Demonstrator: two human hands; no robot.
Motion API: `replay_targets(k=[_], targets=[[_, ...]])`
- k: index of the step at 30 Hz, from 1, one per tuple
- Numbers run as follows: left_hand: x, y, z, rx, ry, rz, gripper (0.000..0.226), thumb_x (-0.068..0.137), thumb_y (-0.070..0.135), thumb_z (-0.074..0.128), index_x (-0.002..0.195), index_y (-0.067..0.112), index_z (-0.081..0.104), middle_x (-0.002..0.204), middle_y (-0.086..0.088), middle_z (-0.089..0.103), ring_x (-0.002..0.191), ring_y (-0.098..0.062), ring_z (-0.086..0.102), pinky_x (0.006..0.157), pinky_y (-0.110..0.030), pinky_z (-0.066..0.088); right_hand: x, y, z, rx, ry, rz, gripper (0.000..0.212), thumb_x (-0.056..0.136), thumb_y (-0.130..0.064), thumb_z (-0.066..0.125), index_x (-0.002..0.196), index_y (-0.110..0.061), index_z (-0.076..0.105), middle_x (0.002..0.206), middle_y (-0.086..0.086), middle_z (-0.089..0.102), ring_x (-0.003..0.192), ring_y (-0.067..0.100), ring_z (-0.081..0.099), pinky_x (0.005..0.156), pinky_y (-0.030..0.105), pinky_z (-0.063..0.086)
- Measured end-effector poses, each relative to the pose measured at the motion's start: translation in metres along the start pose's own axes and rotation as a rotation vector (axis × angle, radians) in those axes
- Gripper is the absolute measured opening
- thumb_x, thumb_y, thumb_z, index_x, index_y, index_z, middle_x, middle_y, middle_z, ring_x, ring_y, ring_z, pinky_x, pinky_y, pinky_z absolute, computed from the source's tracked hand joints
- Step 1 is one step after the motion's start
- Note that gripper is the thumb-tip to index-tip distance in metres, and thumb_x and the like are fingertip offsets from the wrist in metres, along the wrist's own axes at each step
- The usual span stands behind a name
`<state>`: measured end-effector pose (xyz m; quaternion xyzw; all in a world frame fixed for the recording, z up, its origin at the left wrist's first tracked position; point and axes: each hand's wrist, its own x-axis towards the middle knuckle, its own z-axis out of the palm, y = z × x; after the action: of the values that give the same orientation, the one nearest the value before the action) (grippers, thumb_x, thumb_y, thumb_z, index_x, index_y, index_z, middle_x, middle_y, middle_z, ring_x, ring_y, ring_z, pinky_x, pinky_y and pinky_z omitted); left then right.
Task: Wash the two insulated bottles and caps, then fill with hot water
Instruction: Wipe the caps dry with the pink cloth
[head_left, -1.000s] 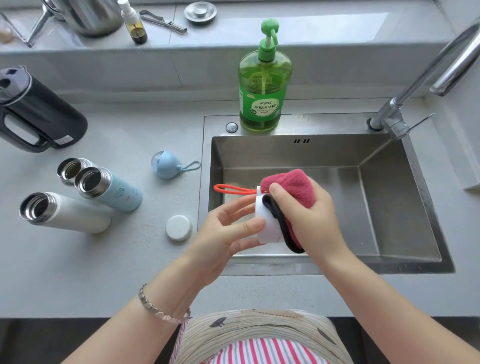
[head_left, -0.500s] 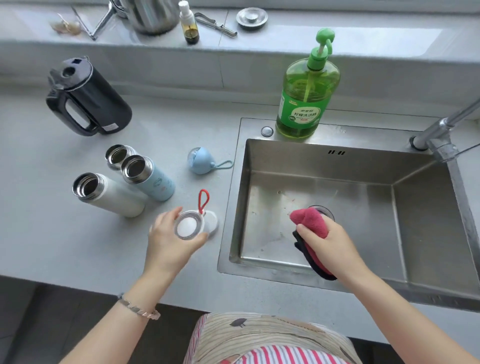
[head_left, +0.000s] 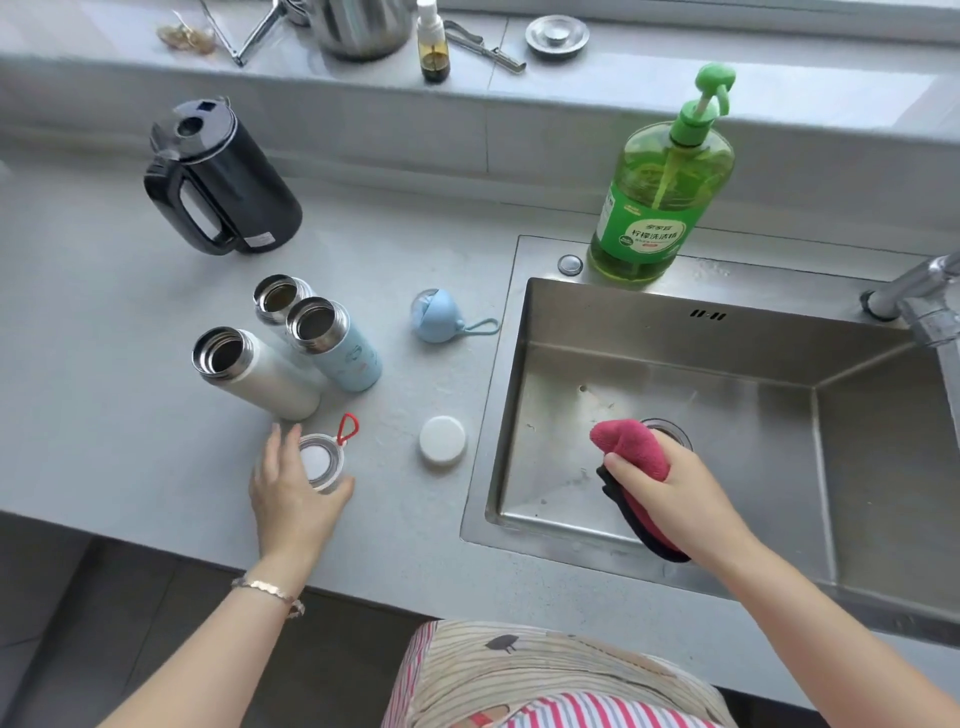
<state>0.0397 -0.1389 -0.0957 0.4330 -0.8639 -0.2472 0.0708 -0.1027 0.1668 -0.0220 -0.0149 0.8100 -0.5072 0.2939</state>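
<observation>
Three open bottles stand together on the counter: a white one (head_left: 260, 376), a light blue one (head_left: 340, 348) and a third (head_left: 280, 296) half hidden behind them. My left hand (head_left: 293, 493) holds a white cap with a red loop (head_left: 322, 460) on the counter just in front of the white bottle, with thumb and fingers round its sides. A blue cap with a loop (head_left: 436, 317) and a round white lid (head_left: 442, 439) lie loose between the bottles and the sink. My right hand (head_left: 670, 504) grips a pink and black cloth (head_left: 631, 449) low inside the sink (head_left: 519, 364), near the drain.
A black kettle (head_left: 223, 182) stands at the back left of the counter. A green dish-soap pump bottle (head_left: 660, 197) sits on the sink's back rim, and the tap (head_left: 924, 299) is at the right. On the sill are a steel pot, a small bottle and a drain stopper.
My left hand carried the red-loop cap from the sink to the counter and set it down before the white bottle. My right hand with the cloth dropped into the sink.
</observation>
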Motion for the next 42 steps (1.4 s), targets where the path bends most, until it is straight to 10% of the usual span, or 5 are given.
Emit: replay_targets(k=[5,16,23,38,42], targets=[[-0.032,0.052,0.016,0.068,0.048,0.642,0.049,0.073,0.026,0.054,0.119,0.011,0.049,0.122,-0.013,0.05,0.108,-0.029,0.046,0.093,-0.044,0.042,0.0,0.004,-0.004,0.038,0.029,0.01,0.022,0.086,-0.019,0.061,0.101,-0.035,0.067,0.092,-0.016,0.069,0.095,0.012,0.065,0.094,0.045,0.049],[0.001,0.09,0.073,0.383,-0.374,0.15,0.055,0.079,0.038,0.064,0.123,0.011,0.046,0.123,-0.01,0.048,0.117,-0.029,0.041,0.092,-0.034,0.037,-0.013,0.021,-0.026,0.082,0.095,0.076,0.024,0.086,-0.016,0.061,0.096,-0.038,0.062,0.091,-0.006,0.07,0.094,0.017,0.066,0.094,0.048,0.048],[-0.024,0.16,0.056,-0.371,-0.614,-0.077,0.045,0.071,0.032,0.074,0.111,0.015,0.06,0.102,0.0,0.058,0.081,-0.012,0.055,0.064,-0.019,0.041,-0.013,0.027,-0.04,0.161,0.156,0.106,0.022,0.089,-0.012,0.059,0.098,-0.031,0.065,0.082,-0.003,0.069,0.08,0.016,0.067,0.09,0.049,0.051],[-0.049,0.216,0.055,-0.345,-0.74,0.253,0.074,0.065,0.013,0.079,0.127,0.023,0.04,0.117,0.003,0.047,0.098,-0.012,0.052,0.078,-0.018,0.04,-0.016,0.012,-0.059,0.456,0.189,0.145,0.014,0.094,-0.015,0.051,0.106,-0.015,0.056,0.089,0.006,0.065,0.064,0.007,0.068,0.066,0.033,0.057],[-0.068,0.221,0.031,-0.506,-0.697,0.407,0.088,0.064,0.011,0.081,0.134,0.031,0.031,0.108,0.015,0.05,0.101,-0.002,0.054,0.084,-0.007,0.041,-0.016,-0.015,-0.046,0.502,0.042,0.031,0.036,0.094,-0.031,0.05,0.127,-0.017,0.048,0.112,-0.001,0.062,0.101,0.007,0.063,0.097,0.033,0.048]])
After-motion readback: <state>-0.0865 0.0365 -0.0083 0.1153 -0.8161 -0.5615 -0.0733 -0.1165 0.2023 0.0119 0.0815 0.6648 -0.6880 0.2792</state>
